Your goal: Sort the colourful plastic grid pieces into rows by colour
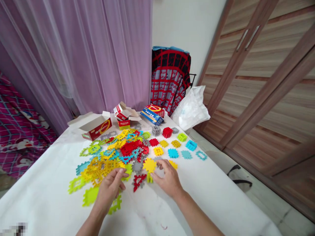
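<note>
My right hand [168, 178] pinches a yellow square tile with toothed edges [149, 165] between thumb and fingers, raised a little above the table. Close under it stands a lime-green toothed piece [149, 178], and a red triangular piece [139, 181] lies to its left. My left hand [110, 186] is at the near edge of the pile, its fingers loosely bent, with no piece visible in it. Its fingertips are beside a lime-green tile [128, 171]; whether they touch it I cannot tell. Below that hand, another lime-green piece [115, 205] is partly hidden.
A mixed heap of yellow toothed pieces [103, 168] and other colours spreads to the left. Single pieces and small stacks, such as a red stack [167, 132] and blue tile [173, 153], lie to the right. Cartons [98, 127] and a white bag [190, 109] stand at the back.
</note>
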The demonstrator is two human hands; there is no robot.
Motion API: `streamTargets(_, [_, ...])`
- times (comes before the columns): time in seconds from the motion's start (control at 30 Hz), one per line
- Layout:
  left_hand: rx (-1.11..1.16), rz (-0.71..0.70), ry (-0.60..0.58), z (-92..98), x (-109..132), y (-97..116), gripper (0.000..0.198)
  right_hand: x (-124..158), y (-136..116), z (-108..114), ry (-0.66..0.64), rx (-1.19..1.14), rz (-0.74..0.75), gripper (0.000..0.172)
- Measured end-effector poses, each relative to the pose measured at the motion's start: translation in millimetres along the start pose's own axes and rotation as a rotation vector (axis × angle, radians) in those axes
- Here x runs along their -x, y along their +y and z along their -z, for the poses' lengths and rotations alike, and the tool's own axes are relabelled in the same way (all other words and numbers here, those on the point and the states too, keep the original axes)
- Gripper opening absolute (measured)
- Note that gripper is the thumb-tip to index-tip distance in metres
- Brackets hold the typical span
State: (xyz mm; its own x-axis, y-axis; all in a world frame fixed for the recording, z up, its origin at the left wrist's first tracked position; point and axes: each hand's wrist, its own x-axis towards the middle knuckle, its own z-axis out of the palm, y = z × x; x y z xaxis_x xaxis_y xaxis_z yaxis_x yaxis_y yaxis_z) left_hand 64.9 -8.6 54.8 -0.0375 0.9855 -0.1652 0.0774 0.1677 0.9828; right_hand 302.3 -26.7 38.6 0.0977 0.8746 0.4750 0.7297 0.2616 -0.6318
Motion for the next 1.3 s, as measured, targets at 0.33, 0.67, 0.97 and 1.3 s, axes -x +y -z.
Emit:
streamTargets(0.33, [0.022,-0.203,0.393,30.8,-14.5,0.3,0.065,11.9,92.6,48.9,0.120,0.248,-0.128,0.026])
streamTargets(0.67, [-0.020,-0.254,0.525,54.9,-23.3,-10.3,0.048,19.9,80.2,46.9,0.064,0.392,-0.192,0.031])
streamTargets(0.97, [-0.033,-0.235,0.507,56.3,-23.6,-11.3,0.046,19.2,72.7,48.8,0.018,0.418,-0.229,0.030])
streamTargets(1.3, [-0.042,-0.195,0.509,55.1,-22.9,-7.3,0.044,16.3,65.4,51.8,-0.064,0.449,-0.321,0.041])
